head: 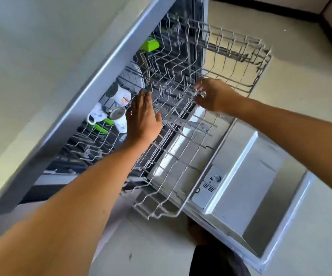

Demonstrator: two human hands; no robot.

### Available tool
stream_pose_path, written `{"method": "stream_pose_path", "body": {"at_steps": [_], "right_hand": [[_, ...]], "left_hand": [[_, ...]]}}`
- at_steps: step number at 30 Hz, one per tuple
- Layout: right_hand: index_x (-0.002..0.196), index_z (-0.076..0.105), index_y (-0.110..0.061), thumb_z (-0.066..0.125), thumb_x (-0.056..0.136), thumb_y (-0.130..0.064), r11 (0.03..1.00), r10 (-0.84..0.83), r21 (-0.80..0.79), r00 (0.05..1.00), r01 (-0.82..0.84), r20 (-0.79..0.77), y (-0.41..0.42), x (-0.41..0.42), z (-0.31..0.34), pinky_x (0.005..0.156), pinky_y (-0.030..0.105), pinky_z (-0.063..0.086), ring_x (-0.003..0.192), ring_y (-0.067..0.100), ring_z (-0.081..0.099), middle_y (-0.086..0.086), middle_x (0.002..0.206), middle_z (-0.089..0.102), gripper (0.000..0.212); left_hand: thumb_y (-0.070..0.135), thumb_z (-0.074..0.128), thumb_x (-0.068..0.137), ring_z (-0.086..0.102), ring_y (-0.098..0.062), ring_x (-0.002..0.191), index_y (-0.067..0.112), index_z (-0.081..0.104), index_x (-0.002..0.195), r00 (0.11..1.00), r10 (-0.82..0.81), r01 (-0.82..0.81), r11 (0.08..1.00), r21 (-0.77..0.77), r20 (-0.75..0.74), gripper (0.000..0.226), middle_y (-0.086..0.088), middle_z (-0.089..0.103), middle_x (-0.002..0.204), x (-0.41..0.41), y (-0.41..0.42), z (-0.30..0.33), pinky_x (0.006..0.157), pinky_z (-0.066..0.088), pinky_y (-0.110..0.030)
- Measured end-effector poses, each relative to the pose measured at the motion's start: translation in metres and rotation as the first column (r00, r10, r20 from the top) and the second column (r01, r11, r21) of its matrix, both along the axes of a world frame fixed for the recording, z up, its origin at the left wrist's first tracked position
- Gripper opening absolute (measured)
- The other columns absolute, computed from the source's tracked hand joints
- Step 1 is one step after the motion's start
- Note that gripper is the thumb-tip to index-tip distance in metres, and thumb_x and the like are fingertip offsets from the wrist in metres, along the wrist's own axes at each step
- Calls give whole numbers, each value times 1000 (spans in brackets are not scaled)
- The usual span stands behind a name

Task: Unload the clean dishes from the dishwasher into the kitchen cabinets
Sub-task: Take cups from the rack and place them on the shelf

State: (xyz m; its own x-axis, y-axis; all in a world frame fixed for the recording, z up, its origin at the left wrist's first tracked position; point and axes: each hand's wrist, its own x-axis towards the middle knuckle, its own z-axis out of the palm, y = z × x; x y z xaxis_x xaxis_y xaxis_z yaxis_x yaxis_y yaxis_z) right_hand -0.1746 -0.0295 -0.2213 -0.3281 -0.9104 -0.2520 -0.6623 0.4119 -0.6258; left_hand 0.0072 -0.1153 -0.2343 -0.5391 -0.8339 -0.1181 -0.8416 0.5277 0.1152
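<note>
Hands reach into the pulled-out wire rack [181, 108] of the open dishwasher. The left hand [144, 118] is spread flat, fingers straight, over the rack's middle, just beside the white mugs [109, 108] that sit upturned toward the back, under the surface edge [93, 80]. The right hand [213, 95] is curled round something small and shiny, perhaps a glass or a metal piece; motion blur hides what. A white plate [135, 76] stands behind the mugs, and a bright green item [151, 44] sits farther in. The dishwasher door [250, 176] lies open below, its detergent dispenser [211, 186] showing.
</note>
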Motion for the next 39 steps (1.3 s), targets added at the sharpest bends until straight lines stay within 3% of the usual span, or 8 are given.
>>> {"method": "stream_pose_path", "body": {"at_steps": [6,13,18,26,31,34,36,39], "right_hand": [[134,47,-7,50,94,-7,997,12,-75,998,-17,-67,-71,-22,-47,99,23,38,126,24,51,14,137,51,40],[132,50,-9,48,93,-12,977,-50,-212,996,32,-78,-158,-30,-77,97,30,49,115,24,57,12,131,56,39],[133,47,-9,48,91,-11,982,-41,-188,992,18,-121,-205,-31,-86,98,40,48,116,31,56,17,127,57,43],[131,47,-10,51,91,-33,992,-11,-123,987,-8,-159,-258,-23,-106,95,35,45,114,30,54,14,126,56,47],[145,29,-12,53,90,-30,987,-17,-158,996,2,-92,-294,-13,-105,112,44,33,133,30,39,13,150,32,62],[152,12,-16,51,93,-27,990,16,-137,992,-33,-126,-308,-9,-106,117,49,21,143,36,20,12,160,3,72],[151,15,-18,47,94,-38,993,27,-111,985,-46,-172,-316,-8,-109,117,52,18,144,39,13,11,160,0,68],[148,25,-19,43,95,-45,994,7,-108,977,-30,-213,-326,-7,-115,114,55,23,143,39,16,11,158,11,62]], "left_hand": [[33,43,97,16,-27,145,8,17,150,993,78,-82,996,-44,-93,64,-10,15,158,-37,-52,-58,118,19,-43],[47,32,97,25,-26,142,11,21,150,994,51,-64,987,-144,-95,65,-11,20,157,-59,-77,-100,113,22,-43],[55,24,96,22,-24,144,16,14,151,995,66,-75,988,-135,-72,68,-6,12,160,-59,-81,-115,114,25,-46],[51,25,97,19,-18,145,18,16,151,993,47,-64,984,-168,-104,64,-2,14,159,-61,-79,-120,112,24,-40],[46,27,97,23,-19,144,15,19,151,994,31,-50,983,-176,-108,63,-5,18,158,-59,-77,-119,111,28,-37],[48,-2,82,20,-18,145,14,14,152,995,12,-27,987,-158,-96,80,-4,13,160,-59,-69,-110,111,26,-36],[44,-17,61,16,-17,146,15,9,152,997,10,-21,989,-147,-75,99,-2,7,160,-58,-68,-106,111,25,-34],[44,-17,57,12,-15,147,18,8,153,999,4,-10,990,-138,-43,103,0,2,161,-55,-69,-108,109,27,-34]]}}
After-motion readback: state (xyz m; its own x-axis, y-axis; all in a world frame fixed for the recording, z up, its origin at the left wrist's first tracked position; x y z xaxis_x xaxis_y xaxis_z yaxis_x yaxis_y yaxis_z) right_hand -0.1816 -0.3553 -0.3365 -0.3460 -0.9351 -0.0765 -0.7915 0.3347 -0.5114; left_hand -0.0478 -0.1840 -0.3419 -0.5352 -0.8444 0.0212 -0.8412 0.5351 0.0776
